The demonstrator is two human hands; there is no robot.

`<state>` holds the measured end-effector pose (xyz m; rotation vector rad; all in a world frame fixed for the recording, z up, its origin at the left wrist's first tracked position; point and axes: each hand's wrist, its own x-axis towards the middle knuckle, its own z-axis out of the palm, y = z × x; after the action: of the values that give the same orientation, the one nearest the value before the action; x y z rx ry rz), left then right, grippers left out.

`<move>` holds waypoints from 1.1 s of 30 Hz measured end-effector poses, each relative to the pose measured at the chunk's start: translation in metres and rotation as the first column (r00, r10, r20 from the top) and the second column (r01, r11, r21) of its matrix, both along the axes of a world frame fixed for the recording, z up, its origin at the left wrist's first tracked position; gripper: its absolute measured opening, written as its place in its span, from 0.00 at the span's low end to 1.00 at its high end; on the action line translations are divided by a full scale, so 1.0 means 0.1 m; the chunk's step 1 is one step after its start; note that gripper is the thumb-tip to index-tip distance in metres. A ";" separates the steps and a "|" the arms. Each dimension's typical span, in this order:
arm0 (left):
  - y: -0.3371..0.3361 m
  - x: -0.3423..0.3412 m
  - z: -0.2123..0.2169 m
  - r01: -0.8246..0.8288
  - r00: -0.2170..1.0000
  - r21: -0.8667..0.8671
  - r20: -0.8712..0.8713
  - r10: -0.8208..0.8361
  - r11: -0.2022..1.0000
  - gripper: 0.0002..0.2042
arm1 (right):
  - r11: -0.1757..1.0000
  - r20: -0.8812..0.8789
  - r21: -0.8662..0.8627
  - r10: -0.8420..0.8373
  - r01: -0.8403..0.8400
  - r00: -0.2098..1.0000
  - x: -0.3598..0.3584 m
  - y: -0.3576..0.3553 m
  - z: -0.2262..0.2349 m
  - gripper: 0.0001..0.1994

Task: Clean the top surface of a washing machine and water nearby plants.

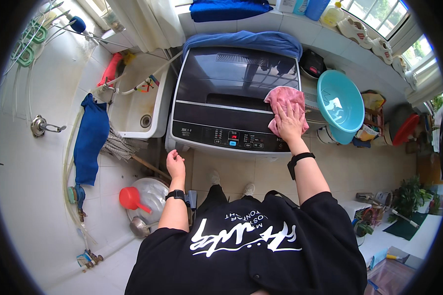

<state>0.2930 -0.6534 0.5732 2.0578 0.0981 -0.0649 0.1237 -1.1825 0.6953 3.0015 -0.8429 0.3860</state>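
Observation:
My right hand (288, 120) lies flat with spread fingers on a pink cloth (275, 96). It presses the cloth against the right side of the washing machine's dark top (221, 73), by the end of the control panel (202, 133). A red digit display and a blue button are lit on that panel. My left hand (175, 164) hangs in front of the machine's left front corner, empty, its fingers loosely curled and a little apart. The machine's lid is down, and a blue towel (243, 38) is bunched along its back edge.
A white sink (155, 110) stands to the left, with a mop (115, 142) and blue cloth (91, 140) beside it. Below are a red scoop (129, 198) and metal basin (157, 191). A turquoise basin (347, 120) sits at right. Shoes (354, 32) and bottles (300, 6) line the ledge.

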 end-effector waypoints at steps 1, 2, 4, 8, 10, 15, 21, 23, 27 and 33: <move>0.12 0.14 -0.02 -0.013 1.000 0.005 -0.008 0.013 1.000 0.16 | 1.000 0.002 -0.007 -0.030 0.030 1.000 0.17 -0.04 -0.03 0.29; 0.16 0.33 0.00 -0.013 1.000 -0.001 -0.018 0.013 1.000 0.16 | 0.999 0.005 -0.013 -0.045 0.045 0.999 0.33 -0.11 -0.04 0.29; 0.21 0.62 0.03 -0.010 0.999 -0.013 -0.036 0.010 1.000 0.17 | 0.978 0.026 0.011 -0.210 0.210 0.977 0.61 -0.21 -0.07 0.29; 0.07 1.14 0.20 0.077 0.995 -0.046 -0.056 -0.080 0.996 0.17 | 0.904 0.039 0.141 -0.412 0.403 0.910 0.60 -0.42 -0.10 0.33; 0.14 1.45 0.19 0.105 0.994 -0.010 -0.006 -0.105 0.994 0.17 | 0.873 0.057 0.219 -0.458 0.436 0.887 0.50 -0.39 -0.21 0.33; 0.03 1.86 0.11 0.128 0.978 0.116 0.152 -0.145 0.985 0.16 | 0.794 0.119 0.410 -0.534 0.448 0.837 -0.05 0.22 -0.40 0.31; -0.56 2.01 0.18 0.097 0.983 0.196 0.132 -0.124 0.976 0.21 | 0.630 0.045 0.570 -0.665 0.528 0.745 -1.22 0.60 -0.78 0.22; -0.73 2.03 0.20 0.066 0.990 0.226 0.108 -0.092 0.972 0.23 | 0.477 -0.141 0.648 -0.691 0.594 0.709 -1.32 0.42 -0.72 0.21; -0.74 2.07 0.21 -0.051 0.996 0.329 0.087 0.024 0.943 0.24 | 0.446 0.317 0.874 -0.824 0.192 0.470 -0.59 -0.02 -0.08 0.23; -1.30 2.04 0.09 -0.122 0.990 0.396 0.111 0.084 0.910 0.24 | 0.931 0.151 0.341 -0.192 0.131 0.970 0.27 -1.09 0.06 0.38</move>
<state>0.4969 -0.7834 0.5826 2.4600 0.1746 0.1268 0.1503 -1.2910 0.7009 3.1942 -1.2820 0.5759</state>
